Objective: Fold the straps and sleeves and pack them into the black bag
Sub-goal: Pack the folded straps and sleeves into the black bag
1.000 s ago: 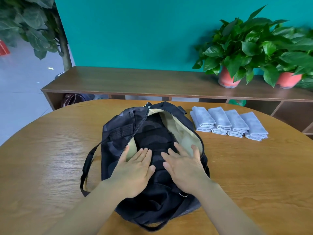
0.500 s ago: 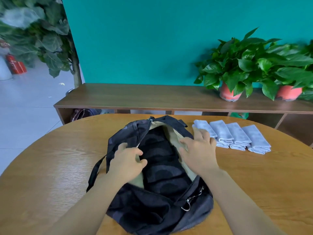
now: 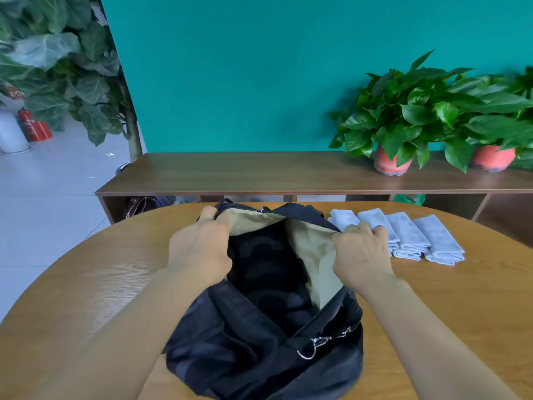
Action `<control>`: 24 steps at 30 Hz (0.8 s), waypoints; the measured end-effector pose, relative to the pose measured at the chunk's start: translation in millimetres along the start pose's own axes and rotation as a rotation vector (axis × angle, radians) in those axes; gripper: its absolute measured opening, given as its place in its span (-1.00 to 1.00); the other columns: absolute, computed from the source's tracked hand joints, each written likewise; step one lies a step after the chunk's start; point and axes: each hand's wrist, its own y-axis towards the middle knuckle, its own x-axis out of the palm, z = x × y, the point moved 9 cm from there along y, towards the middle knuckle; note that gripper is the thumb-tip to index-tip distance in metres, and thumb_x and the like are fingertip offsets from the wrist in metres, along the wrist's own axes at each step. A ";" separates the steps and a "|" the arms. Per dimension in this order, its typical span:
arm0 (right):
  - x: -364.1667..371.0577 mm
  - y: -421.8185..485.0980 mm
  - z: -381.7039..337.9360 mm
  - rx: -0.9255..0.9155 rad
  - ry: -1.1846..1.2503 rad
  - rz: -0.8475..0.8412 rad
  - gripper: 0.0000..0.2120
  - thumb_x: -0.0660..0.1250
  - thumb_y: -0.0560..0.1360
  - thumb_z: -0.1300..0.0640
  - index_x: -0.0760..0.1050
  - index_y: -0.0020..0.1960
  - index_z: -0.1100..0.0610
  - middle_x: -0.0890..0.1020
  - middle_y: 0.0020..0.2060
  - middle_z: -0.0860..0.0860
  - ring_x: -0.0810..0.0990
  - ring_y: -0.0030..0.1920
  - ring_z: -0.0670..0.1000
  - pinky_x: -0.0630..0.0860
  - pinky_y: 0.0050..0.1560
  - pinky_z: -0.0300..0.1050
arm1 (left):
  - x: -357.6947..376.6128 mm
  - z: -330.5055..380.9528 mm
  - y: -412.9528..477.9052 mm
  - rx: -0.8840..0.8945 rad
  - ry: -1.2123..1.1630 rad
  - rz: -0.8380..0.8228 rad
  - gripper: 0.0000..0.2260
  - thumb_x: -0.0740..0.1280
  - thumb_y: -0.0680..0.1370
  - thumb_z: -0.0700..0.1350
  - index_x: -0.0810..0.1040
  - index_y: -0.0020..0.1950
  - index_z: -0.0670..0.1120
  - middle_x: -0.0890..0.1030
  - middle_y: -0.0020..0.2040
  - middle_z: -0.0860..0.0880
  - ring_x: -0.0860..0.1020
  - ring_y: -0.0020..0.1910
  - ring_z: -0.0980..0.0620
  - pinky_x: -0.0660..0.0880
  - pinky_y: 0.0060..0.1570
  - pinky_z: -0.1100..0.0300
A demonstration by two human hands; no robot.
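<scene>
The black bag (image 3: 245, 347) lies on the round wooden table (image 3: 86, 284) in front of me, its zipped mouth spread wide and its tan lining showing. Dark folded fabric (image 3: 268, 264) fills the inside. My left hand (image 3: 199, 246) grips the left edge of the opening near its far end. My right hand (image 3: 360, 252) pinches the right edge and holds it outward. Several folded pale grey sleeves (image 3: 409, 235) lie in a row on the table just right of my right hand.
A low wooden bench (image 3: 259, 174) runs behind the table, with two potted plants (image 3: 395, 125) on its right end. A large leafy plant (image 3: 57, 67) stands at the far left. A metal ring clip (image 3: 308, 352) hangs from the bag's near side.
My hands left the fabric they were pressing inside the bag, moved apart to the two edges of the opening and now pull it wider. The view has tilted upward.
</scene>
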 end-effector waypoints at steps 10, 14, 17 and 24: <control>4.3 -21.4 -17.7 -0.048 0.026 -0.040 -0.77 0.20 0.51 0.13 0.53 0.12 0.01 0.40 0.22 0.06 0.27 0.27 0.13 0.16 0.29 0.06 | 30.5 18.2 -10.6 0.157 0.021 -0.085 -0.36 0.32 0.47 0.09 0.19 0.50 0.03 0.08 0.44 -0.01 0.44 0.14 -0.02 0.43 -0.06 0.14; -2.9 -23.2 -56.0 -0.193 0.124 0.070 -0.82 0.40 0.31 0.04 0.62 -0.12 0.08 0.53 0.13 0.12 0.42 0.20 0.20 0.24 0.16 0.18 | 7.7 28.3 6.2 0.294 0.051 0.100 -0.53 0.27 0.49 0.15 0.39 0.39 0.12 -0.03 0.55 0.02 0.12 0.44 -0.06 0.17 0.32 -0.01; 7.6 -30.3 -97.5 -0.395 0.092 -0.008 -0.64 0.32 0.42 -0.10 0.61 0.05 0.12 0.52 0.22 0.19 0.33 0.35 0.22 0.12 0.29 0.25 | 12.8 49.5 27.0 0.469 0.092 0.105 -0.69 0.24 0.54 0.03 0.54 0.27 0.07 0.12 0.55 0.10 -0.02 0.50 -0.03 -0.08 0.30 -0.04; 59.4 -58.3 -130.8 -0.528 0.144 -0.330 -0.44 -0.13 0.65 -0.17 0.07 0.57 0.07 0.22 0.48 0.20 -0.16 0.54 0.15 -0.43 0.39 0.29 | 53.9 42.1 63.5 0.435 0.403 -0.157 -0.83 0.28 0.46 -0.07 0.63 -0.02 -0.01 0.21 0.54 -0.01 -0.20 0.55 -0.16 -0.43 0.35 -0.29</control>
